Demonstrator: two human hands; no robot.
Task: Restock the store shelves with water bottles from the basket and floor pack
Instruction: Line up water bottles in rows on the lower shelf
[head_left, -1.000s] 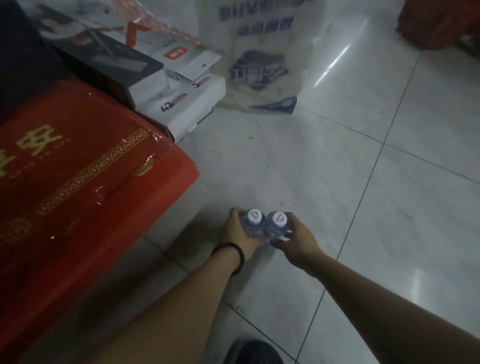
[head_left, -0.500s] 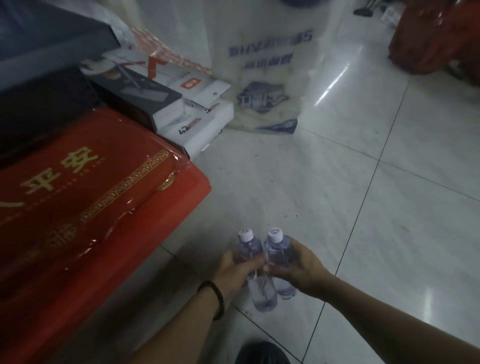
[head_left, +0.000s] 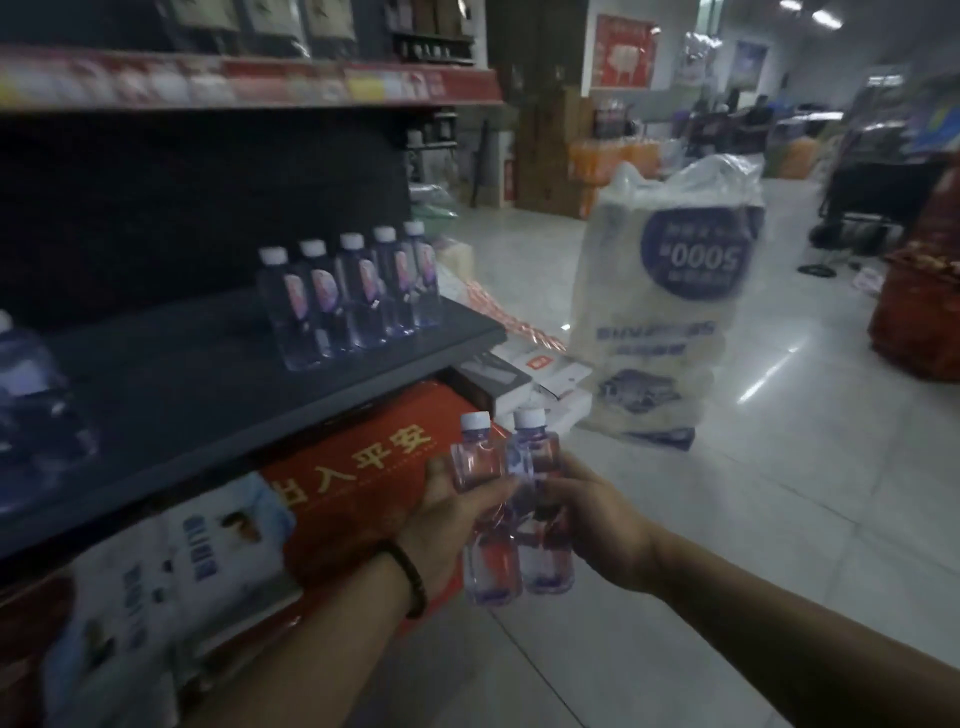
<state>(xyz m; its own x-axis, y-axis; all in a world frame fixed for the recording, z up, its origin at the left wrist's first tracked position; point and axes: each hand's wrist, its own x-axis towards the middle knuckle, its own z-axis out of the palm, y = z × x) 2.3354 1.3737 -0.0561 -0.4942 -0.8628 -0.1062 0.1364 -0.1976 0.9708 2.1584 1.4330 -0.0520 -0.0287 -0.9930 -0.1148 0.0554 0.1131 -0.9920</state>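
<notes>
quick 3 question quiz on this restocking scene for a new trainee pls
1. True or false: the held bottles, gripped by the left hand and right hand, already stand on the shelf.
2. How many bottles are in the shelf row? A three, B five, C eight.
3. Fill in: the white bag stands on the ___.

Key: 1 false, they are in the air in front of the shelf; 2 B; 3 floor.
</notes>
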